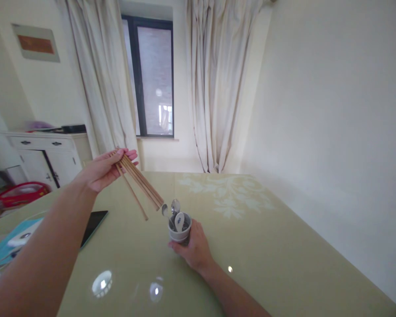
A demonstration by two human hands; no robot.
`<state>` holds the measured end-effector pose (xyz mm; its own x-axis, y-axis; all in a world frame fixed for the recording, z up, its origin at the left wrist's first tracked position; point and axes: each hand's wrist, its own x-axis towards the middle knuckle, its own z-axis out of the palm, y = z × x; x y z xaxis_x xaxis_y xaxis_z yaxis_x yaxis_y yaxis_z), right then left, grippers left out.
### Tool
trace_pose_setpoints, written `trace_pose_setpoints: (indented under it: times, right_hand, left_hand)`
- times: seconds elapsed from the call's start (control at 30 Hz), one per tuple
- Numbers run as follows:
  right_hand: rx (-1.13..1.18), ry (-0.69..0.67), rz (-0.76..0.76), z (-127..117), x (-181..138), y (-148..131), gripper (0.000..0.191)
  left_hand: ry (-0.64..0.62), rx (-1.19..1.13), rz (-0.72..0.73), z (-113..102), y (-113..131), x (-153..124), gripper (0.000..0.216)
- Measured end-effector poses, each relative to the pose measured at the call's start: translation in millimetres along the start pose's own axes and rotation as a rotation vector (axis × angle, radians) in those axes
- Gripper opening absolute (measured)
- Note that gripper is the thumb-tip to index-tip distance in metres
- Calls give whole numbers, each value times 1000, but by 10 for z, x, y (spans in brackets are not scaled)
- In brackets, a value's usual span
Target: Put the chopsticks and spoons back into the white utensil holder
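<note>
A bundle of wooden chopsticks [141, 185] is gripped near its upper end by my left hand [107, 169], whose fingers close round it. The chopsticks slant down to the right, and one hangs apart from the others. Their lower ends are just left of a small grey-white utensil cup [178, 235]. My right hand [196, 246] wraps round the cup's right side and front. Standing in the cup are two metal spoons [175, 206] and a white spoon [179, 222] with a small blue mark. The cup's base is partly hidden by my right hand.
The glossy pale-green table [257, 264] reflects ceiling lights. At left lie a dark tablet [94, 226] and a blue item [6, 246] with a white device and cable, partly behind my left forearm. Beyond are a white cabinet [49, 154], a red basket [23, 193], curtains and a window.
</note>
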<state>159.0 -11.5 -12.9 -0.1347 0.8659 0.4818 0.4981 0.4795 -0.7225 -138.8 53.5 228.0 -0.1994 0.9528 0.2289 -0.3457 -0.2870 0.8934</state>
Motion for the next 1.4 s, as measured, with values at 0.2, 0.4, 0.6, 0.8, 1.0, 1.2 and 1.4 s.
trace_pose_setpoints:
  times: [0.2,0.4,0.6,0.8,1.0,1.2,1.4]
  right_hand:
    - [-2,38,47,5,6,15,65]
    - [25,33,42,-3,6,35,64]
    - [38,28,39,-7,7,70,68]
    - [38,22,53,-18,4,61,67]
    - [55,35,71,-28,10,53,70]
    - [62,45,89,-35,17,11,65]
    - [60,57,87,-39,21,17,64]
  left_hand:
    - [0,76,-395,-519,-858,94,8]
    - [-78,124,-543,-557,-1756,94,17]
    - [-26,576,-377,-427,-2305,34,26]
    - [20,777,-259,-328,-2488,-17,46]
    - [-166,1008,-144,-613,-2315,-294,71]
    - [-367,889,-182,-934,-2175,-995,82]
    - [-566,1076,145,-814,-2249,-1418,76]
